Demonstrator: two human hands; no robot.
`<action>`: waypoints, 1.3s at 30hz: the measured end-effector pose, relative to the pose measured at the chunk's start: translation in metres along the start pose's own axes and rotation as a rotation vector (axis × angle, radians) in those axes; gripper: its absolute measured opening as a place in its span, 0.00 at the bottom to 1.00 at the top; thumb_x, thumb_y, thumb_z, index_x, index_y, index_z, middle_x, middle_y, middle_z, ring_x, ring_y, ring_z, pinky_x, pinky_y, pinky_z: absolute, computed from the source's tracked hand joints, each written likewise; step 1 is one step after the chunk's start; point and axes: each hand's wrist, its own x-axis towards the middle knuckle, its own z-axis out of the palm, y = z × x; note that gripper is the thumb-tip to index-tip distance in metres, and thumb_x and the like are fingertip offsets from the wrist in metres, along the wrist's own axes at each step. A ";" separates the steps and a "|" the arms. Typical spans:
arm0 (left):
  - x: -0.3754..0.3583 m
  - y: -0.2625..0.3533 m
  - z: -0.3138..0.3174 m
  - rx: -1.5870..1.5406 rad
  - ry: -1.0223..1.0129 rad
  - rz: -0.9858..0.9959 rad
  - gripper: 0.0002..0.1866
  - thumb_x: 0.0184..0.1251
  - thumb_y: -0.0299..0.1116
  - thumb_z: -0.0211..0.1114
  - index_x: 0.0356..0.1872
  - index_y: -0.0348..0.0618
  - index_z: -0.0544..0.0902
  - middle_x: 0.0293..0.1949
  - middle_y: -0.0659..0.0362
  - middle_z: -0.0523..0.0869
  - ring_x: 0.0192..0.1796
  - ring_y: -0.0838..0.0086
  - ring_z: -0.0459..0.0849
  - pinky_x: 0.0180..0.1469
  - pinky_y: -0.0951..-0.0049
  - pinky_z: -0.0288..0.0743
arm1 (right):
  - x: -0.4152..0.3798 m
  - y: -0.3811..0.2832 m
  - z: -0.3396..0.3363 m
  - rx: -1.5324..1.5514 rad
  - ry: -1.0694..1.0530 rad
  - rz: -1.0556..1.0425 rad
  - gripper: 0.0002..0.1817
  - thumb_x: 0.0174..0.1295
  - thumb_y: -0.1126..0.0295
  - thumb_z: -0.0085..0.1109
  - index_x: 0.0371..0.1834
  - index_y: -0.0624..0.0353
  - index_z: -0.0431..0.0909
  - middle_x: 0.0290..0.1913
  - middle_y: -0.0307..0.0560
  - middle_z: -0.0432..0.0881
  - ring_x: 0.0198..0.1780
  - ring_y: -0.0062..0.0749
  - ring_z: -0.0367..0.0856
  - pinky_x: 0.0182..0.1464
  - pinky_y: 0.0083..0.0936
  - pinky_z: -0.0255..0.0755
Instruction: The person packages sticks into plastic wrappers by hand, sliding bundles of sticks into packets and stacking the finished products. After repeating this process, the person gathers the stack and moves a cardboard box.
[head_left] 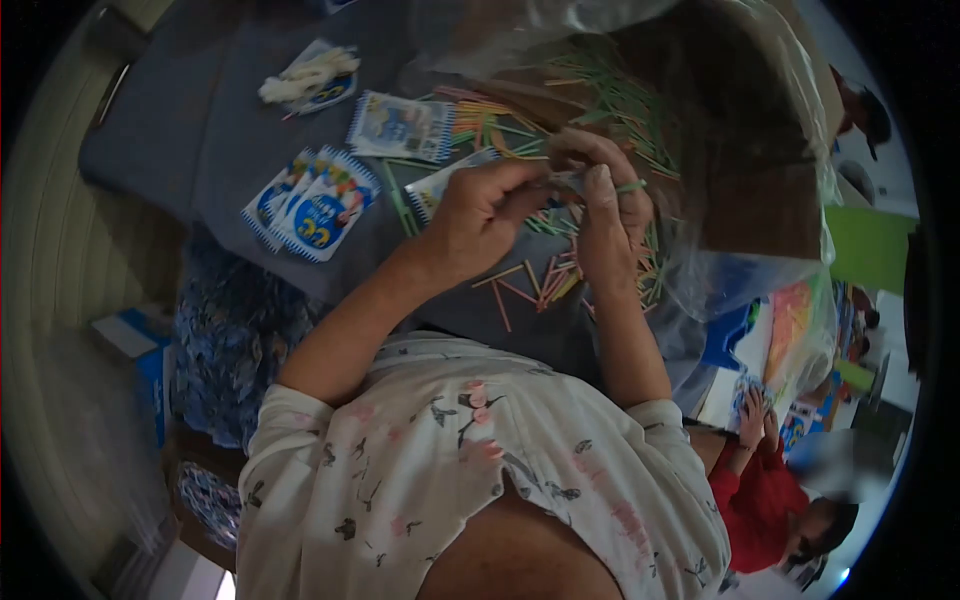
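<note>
My left hand [472, 215] is closed in a pinch, its fingertips meeting those of my right hand; what it grips is hidden. My right hand [607, 205] is curled, with the tip of a thin green stick [632, 186] poking out beside its fingers. A small shiny bit shows between the hands, too dark to name. Beneath my left wrist lies a printed packet [432, 190]. Pink and yellow sticks [555, 280] are scattered under my hands, and more green sticks [625, 95] spread behind them.
Printed blue-and-white packets [322, 215] overlap on the grey cloth [240, 130] at left, near another packet [400, 125]. A whitish bundle [310, 78] rests on one packet behind. A plastic-lined cardboard box [760, 130] opens at right. Another person in a red top [760, 510] works at lower right.
</note>
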 end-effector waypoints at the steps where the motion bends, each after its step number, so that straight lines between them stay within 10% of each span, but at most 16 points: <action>1: -0.004 -0.003 -0.004 0.163 -0.032 0.081 0.11 0.62 0.21 0.68 0.46 0.32 0.82 0.40 0.54 0.86 0.41 0.72 0.85 0.45 0.75 0.77 | -0.004 0.003 -0.002 -0.039 0.001 0.019 0.20 0.77 0.61 0.43 0.59 0.64 0.76 0.51 0.47 0.83 0.54 0.30 0.79 0.58 0.28 0.72; 8: -0.045 0.021 -0.019 0.382 0.145 0.152 0.14 0.51 0.20 0.71 0.40 0.35 0.82 0.40 0.50 0.84 0.45 0.56 0.83 0.47 0.62 0.77 | -0.017 0.003 0.054 0.364 -0.183 0.177 0.24 0.78 0.54 0.41 0.58 0.65 0.76 0.58 0.47 0.80 0.58 0.29 0.77 0.60 0.28 0.71; 13: -0.051 0.034 -0.034 0.345 0.054 0.096 0.12 0.53 0.16 0.67 0.40 0.34 0.81 0.38 0.50 0.83 0.40 0.58 0.84 0.42 0.66 0.76 | -0.007 0.010 0.041 -0.389 -0.610 -0.188 0.35 0.72 0.47 0.43 0.71 0.64 0.65 0.63 0.62 0.73 0.67 0.56 0.69 0.68 0.43 0.60; 20: -0.035 0.024 -0.018 0.121 -0.041 0.079 0.09 0.58 0.15 0.63 0.41 0.32 0.81 0.35 0.52 0.83 0.37 0.66 0.85 0.41 0.71 0.77 | -0.002 -0.016 0.019 -0.400 -0.157 -0.434 0.32 0.70 0.51 0.50 0.73 0.57 0.64 0.66 0.57 0.71 0.68 0.55 0.67 0.67 0.47 0.58; 23: -0.033 0.031 -0.019 0.122 -0.150 0.009 0.08 0.61 0.15 0.62 0.41 0.30 0.82 0.36 0.53 0.85 0.38 0.70 0.85 0.41 0.73 0.78 | -0.005 -0.013 0.005 -0.735 -0.590 -0.435 0.33 0.73 0.51 0.46 0.75 0.59 0.61 0.68 0.59 0.69 0.70 0.54 0.66 0.72 0.46 0.55; 27: -0.048 0.057 -0.056 0.165 -0.040 -0.208 0.09 0.61 0.15 0.62 0.43 0.29 0.83 0.36 0.54 0.85 0.38 0.70 0.85 0.42 0.73 0.78 | 0.028 -0.016 -0.050 -0.652 -0.454 -0.338 0.26 0.67 0.56 0.59 0.66 0.52 0.76 0.68 0.56 0.71 0.70 0.50 0.66 0.71 0.46 0.58; 31: -0.054 0.064 -0.129 0.660 -0.130 -0.257 0.18 0.56 0.13 0.61 0.49 0.35 0.83 0.44 0.51 0.83 0.46 0.65 0.80 0.47 0.70 0.76 | 0.101 0.027 -0.174 -1.222 -0.489 -0.033 0.52 0.43 0.62 0.77 0.75 0.54 0.61 0.73 0.57 0.66 0.73 0.49 0.62 0.71 0.34 0.62; 34: -0.049 0.065 -0.112 1.143 -0.014 -0.117 0.25 0.53 0.13 0.62 0.55 0.40 0.81 0.53 0.51 0.78 0.55 0.58 0.73 0.51 0.63 0.74 | 0.136 0.033 -0.192 -1.123 -0.577 0.213 0.52 0.25 0.63 0.82 0.65 0.60 0.73 0.65 0.56 0.76 0.65 0.43 0.74 0.64 0.33 0.70; 39: -0.021 0.057 -0.044 1.369 -0.035 0.060 0.27 0.51 0.19 0.66 0.57 0.43 0.79 0.55 0.52 0.75 0.58 0.55 0.71 0.56 0.58 0.70 | 0.153 0.056 -0.192 -1.214 -0.696 0.424 0.50 0.23 0.63 0.82 0.62 0.60 0.75 0.55 0.57 0.82 0.58 0.44 0.80 0.59 0.35 0.74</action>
